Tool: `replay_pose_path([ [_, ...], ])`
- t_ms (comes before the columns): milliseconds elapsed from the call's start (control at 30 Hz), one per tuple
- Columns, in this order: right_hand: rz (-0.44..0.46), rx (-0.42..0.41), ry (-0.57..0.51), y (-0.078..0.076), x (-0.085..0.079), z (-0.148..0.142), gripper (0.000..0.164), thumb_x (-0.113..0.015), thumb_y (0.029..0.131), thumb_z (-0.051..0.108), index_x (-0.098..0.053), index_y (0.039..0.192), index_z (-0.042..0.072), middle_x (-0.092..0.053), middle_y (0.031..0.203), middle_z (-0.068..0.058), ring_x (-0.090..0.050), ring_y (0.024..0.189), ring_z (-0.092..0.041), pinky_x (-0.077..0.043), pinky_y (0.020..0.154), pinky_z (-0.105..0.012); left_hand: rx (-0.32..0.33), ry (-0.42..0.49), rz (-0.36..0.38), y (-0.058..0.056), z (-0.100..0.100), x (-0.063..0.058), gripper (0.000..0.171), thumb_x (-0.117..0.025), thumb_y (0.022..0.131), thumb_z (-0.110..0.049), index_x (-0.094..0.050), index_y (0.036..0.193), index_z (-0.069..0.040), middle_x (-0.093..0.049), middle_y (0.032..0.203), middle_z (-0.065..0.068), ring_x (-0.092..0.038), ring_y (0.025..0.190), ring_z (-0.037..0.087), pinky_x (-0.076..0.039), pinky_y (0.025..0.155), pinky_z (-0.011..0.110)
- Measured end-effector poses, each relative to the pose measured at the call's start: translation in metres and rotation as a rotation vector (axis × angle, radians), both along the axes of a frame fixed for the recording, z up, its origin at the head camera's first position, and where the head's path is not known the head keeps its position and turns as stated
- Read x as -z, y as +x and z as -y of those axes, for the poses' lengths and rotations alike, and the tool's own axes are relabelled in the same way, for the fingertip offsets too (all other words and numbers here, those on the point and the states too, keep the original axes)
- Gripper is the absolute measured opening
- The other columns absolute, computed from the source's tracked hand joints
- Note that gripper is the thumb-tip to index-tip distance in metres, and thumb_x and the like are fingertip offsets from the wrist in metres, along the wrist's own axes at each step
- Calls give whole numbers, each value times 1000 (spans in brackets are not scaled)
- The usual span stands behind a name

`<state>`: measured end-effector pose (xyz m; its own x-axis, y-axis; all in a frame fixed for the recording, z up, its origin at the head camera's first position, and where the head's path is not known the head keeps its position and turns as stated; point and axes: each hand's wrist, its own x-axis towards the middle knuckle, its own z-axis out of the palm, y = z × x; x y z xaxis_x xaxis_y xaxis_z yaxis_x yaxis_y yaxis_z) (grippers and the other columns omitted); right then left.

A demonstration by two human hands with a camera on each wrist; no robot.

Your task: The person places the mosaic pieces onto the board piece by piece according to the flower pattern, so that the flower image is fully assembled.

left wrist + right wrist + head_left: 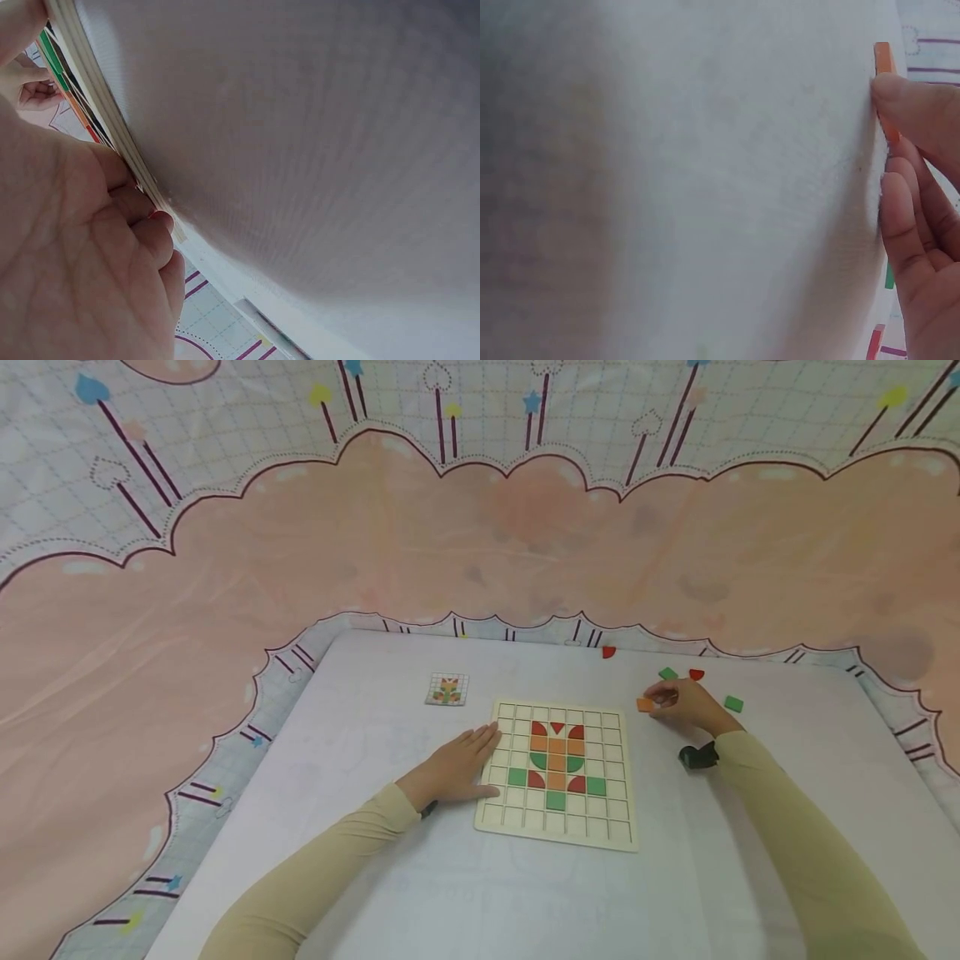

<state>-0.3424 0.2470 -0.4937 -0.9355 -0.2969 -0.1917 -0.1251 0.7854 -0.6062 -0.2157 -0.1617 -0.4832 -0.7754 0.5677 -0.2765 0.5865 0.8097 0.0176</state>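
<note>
A wooden grid board (606, 827) lies on the white table, with red, orange and green tiles set in a flower-like pattern at its middle. My left hand (459, 767) rests along the board's left edge, fingers extended and thumb spread apart from them. Beyond the board's right side, my right hand (686, 703) pinches an orange square tile (644, 704) low at the table surface. In the right wrist view the thumb presses on the orange tile (883, 60), with the other fingers curled close to the table.
A small pattern card (447, 689) lies beyond the board to the left. Loose tiles near the right hand include a green one (734, 703), another green one (667, 673) and a red one (697, 674). Another red tile (608, 652) lies by the far edge.
</note>
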Motion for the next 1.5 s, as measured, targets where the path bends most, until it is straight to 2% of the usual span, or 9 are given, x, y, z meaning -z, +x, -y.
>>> replay_pose_path([
  [433, 10, -16, 12, 0, -3, 0, 29, -68, 84, 10, -66, 111, 1, -64, 107, -16, -56, 94, -25, -50, 81, -30, 8, 2, -9, 0, 0, -1, 91, -42, 90, -63, -11, 151, -3, -8, 159, 13, -11, 147, 24, -18, 120, 36],
  [900, -9, -38, 0, 6, -3, 5, 29, -70, 82, 11, -66, 108, -1, -65, 100, -16, -57, 89, -23, -50, 76, -27, 3, 1, -2, 1, -1, 0, 91, -42, 90, -62, -10, 151, -2, -6, 159, 13, -10, 148, 24, -16, 121, 36],
  [1100, -20, -58, -52, 16, -9, 28, 32, -77, 77, 20, -69, 103, 3, -64, 92, -9, -53, 84, -20, -48, 71, -21, -4, 4, -2, 0, 0, 3, 92, -42, 90, -64, -10, 151, -3, -6, 159, 12, -10, 148, 23, -16, 121, 36],
  [1233, -32, -104, -99, 28, -16, 52, 32, -79, 75, 20, -69, 101, 4, -62, 87, -7, -51, 82, -19, -47, 69, -20, -1, 4, -8, -1, 0, 3, 92, -43, 90, -63, -11, 151, -3, -7, 159, 12, -10, 148, 23, -17, 121, 36],
  [1500, -58, -261, -161, 58, -26, 101, 27, -79, 75, 17, -69, 97, 5, -64, 88, -6, -52, 79, -15, -47, 69, -19, 11, -11, -13, -1, 0, 3, 91, -42, 90, -63, -9, 151, -3, -6, 159, 12, -10, 148, 23, -16, 121, 36],
])
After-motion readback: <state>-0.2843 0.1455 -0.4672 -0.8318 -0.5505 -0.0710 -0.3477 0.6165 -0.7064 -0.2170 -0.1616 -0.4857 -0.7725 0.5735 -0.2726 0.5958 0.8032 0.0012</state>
